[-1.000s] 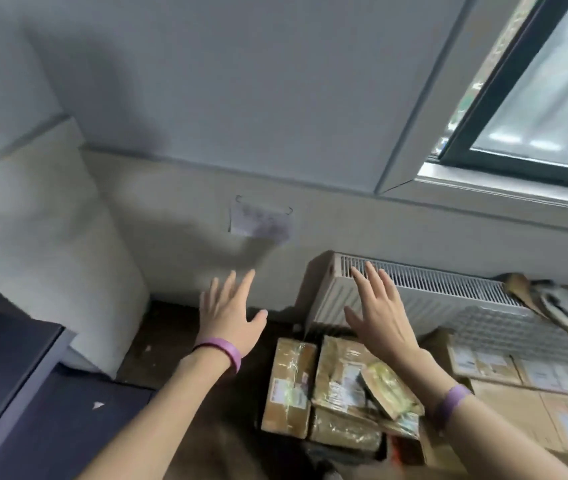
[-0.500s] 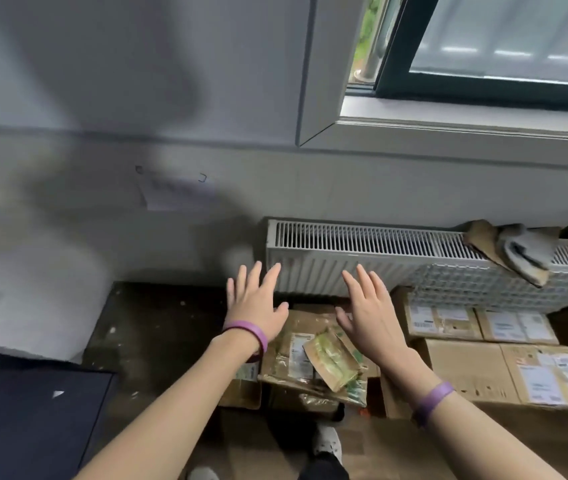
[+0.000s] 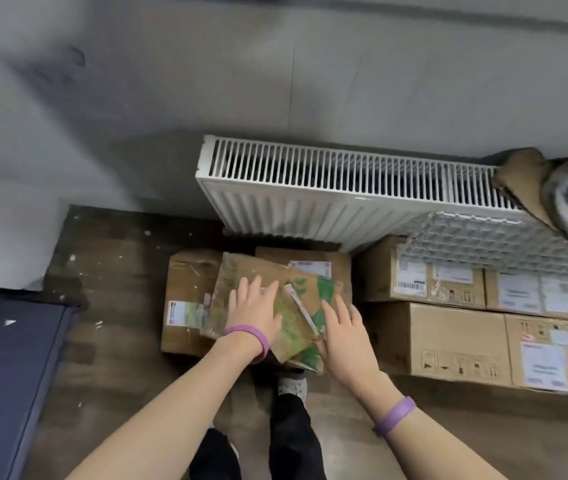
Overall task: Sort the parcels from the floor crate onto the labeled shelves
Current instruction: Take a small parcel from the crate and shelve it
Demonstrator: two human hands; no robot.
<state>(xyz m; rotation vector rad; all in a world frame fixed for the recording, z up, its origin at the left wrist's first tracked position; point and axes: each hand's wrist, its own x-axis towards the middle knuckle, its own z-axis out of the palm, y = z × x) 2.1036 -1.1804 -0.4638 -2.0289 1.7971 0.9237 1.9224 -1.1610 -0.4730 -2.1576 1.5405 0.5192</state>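
Observation:
A pile of brown cardboard parcels (image 3: 189, 299) lies on the floor below the radiator. On top lies a flat green-printed parcel (image 3: 301, 323) wrapped in clear tape. My left hand (image 3: 253, 308) rests flat on the left part of the top parcels, fingers straight. My right hand (image 3: 341, 327) lies with straight fingers at the green parcel's right edge. Both wrists wear purple bands. No crate wall can be made out under the pile.
A white radiator (image 3: 327, 188) stands against the wall behind the pile. Larger labelled boxes (image 3: 448, 341) are stacked to the right, with a clear plastic grid (image 3: 497, 244) on them. A dark cabinet (image 3: 5, 375) stands at left. My shoe (image 3: 293, 384) is just below the parcels.
The view has tilted down from the wall and window to the floor. Both hands have come down from the air onto the top parcels.

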